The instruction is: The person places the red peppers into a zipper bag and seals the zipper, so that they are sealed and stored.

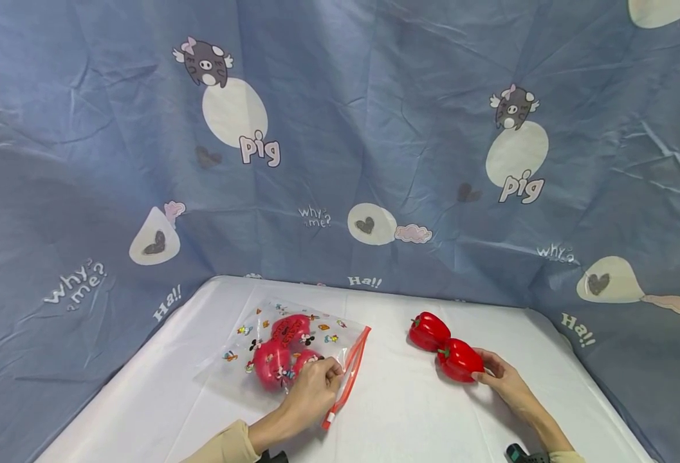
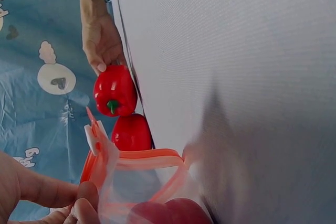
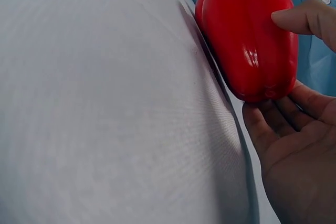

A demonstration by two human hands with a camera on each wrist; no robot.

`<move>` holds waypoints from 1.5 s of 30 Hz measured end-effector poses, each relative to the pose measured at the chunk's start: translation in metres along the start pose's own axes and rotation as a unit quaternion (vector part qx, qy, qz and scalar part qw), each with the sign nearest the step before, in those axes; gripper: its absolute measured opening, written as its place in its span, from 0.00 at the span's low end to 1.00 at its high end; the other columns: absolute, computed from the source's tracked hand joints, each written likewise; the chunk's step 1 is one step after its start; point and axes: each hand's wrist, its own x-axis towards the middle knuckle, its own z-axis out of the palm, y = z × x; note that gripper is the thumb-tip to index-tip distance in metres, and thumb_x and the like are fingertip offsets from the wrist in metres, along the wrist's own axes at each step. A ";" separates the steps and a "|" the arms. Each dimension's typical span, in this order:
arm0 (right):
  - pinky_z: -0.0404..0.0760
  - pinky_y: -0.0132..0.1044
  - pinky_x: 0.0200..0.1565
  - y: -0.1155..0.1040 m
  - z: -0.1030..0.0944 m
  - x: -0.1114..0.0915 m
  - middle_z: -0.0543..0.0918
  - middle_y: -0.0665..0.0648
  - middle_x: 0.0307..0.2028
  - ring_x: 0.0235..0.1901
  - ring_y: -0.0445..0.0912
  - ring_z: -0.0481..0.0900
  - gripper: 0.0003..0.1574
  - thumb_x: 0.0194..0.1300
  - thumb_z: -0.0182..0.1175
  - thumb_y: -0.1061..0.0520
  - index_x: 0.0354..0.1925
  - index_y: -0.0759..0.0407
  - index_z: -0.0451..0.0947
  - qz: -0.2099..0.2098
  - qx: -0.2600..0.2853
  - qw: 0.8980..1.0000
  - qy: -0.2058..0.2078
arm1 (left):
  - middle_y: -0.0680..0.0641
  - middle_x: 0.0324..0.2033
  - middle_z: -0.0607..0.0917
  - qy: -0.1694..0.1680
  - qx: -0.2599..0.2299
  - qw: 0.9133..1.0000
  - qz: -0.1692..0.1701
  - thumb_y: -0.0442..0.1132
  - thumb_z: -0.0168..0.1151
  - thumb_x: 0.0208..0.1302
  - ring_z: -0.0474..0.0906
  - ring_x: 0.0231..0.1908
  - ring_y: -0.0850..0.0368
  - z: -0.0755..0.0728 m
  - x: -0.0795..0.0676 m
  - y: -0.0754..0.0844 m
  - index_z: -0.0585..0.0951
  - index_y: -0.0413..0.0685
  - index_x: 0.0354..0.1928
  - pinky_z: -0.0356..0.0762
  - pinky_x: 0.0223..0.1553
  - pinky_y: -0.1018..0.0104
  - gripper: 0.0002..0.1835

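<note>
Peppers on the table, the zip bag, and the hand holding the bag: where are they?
near pepper (image 1: 459, 360), head view, its red side.
far pepper (image 1: 428, 330), head view, its middle.
zip bag (image 1: 348, 337), head view, clear corner.
left hand (image 1: 311, 392), head view, its back.

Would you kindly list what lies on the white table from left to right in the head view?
Zip bag holding red peppers, left hand at its opening, far red pepper, near red pepper, right hand.
</note>
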 end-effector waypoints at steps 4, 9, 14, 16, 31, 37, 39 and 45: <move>0.70 0.20 0.49 -0.001 0.001 -0.001 0.66 0.65 0.67 0.50 0.25 0.67 0.44 0.61 0.65 0.51 0.68 0.64 0.59 0.000 0.005 1.000 0.001 | 0.58 0.19 0.76 0.001 -0.003 1.000 0.002 0.29 0.56 0.58 0.69 0.21 0.69 0.000 0.000 0.000 0.81 0.42 0.30 0.69 0.24 0.74 0.05; 0.71 0.22 0.49 -0.003 0.003 -0.002 0.67 0.65 0.67 0.60 0.41 0.69 0.43 0.61 0.65 0.50 0.68 0.63 0.60 0.000 -0.001 1.000 0.005 | 0.58 0.19 0.76 0.002 -0.006 1.000 0.002 0.29 0.56 0.58 0.69 0.21 0.69 0.000 0.000 -0.001 0.81 0.42 0.30 0.69 0.24 0.74 0.05; 0.72 0.23 0.49 -0.005 0.004 -0.002 0.68 0.65 0.66 0.61 0.43 0.69 0.43 0.61 0.65 0.50 0.68 0.63 0.61 -0.008 -0.011 1.000 0.007 | 0.58 0.19 0.76 0.004 -0.005 1.000 0.003 0.28 0.56 0.57 0.69 0.21 0.69 -0.001 0.000 0.000 0.81 0.41 0.30 0.69 0.24 0.74 0.06; 0.72 0.23 0.49 -0.006 0.005 -0.002 0.68 0.64 0.66 0.58 0.36 0.70 0.43 0.60 0.66 0.50 0.67 0.63 0.61 -0.012 -0.012 1.000 0.007 | 0.57 0.19 0.77 0.006 -0.005 1.000 0.005 0.28 0.56 0.57 0.69 0.21 0.69 -0.001 0.000 0.000 0.81 0.41 0.30 0.69 0.24 0.74 0.05; 0.75 0.30 0.52 -0.018 0.015 -0.006 0.69 0.64 0.65 0.62 0.49 0.70 0.42 0.62 0.65 0.48 0.68 0.62 0.61 -0.020 -0.010 1.000 0.000 | 0.58 0.19 0.77 0.005 0.002 1.000 0.001 0.29 0.57 0.58 0.69 0.21 0.69 -0.001 0.000 0.000 0.81 0.42 0.29 0.69 0.24 0.74 0.04; 0.73 0.25 0.49 -0.021 0.020 -0.007 0.70 0.64 0.65 0.52 0.30 0.71 0.41 0.61 0.65 0.50 0.67 0.62 0.63 -0.026 0.003 1.000 -0.004 | 0.58 0.19 0.76 0.002 -0.001 1.000 0.000 0.29 0.57 0.58 0.68 0.21 0.69 -0.001 0.000 0.000 0.81 0.42 0.29 0.69 0.24 0.74 0.05; 0.73 0.24 0.49 -0.021 0.021 -0.007 0.70 0.64 0.64 0.51 0.29 0.71 0.40 0.61 0.65 0.51 0.67 0.62 0.63 -0.028 0.004 1.000 -0.004 | 0.58 0.19 0.76 0.002 -0.002 1.000 -0.001 0.29 0.57 0.58 0.68 0.21 0.69 -0.001 0.000 0.001 0.81 0.42 0.29 0.69 0.24 0.74 0.05; 0.74 0.25 0.49 -0.026 0.026 -0.009 0.71 0.64 0.63 0.58 0.42 0.73 0.40 0.61 0.65 0.51 0.66 0.62 0.64 -0.036 0.005 0.999 -0.007 | 0.58 0.18 0.76 0.010 -0.002 1.000 0.005 0.29 0.57 0.58 0.68 0.21 0.70 -0.001 0.000 0.001 0.80 0.43 0.28 0.68 0.23 0.74 0.05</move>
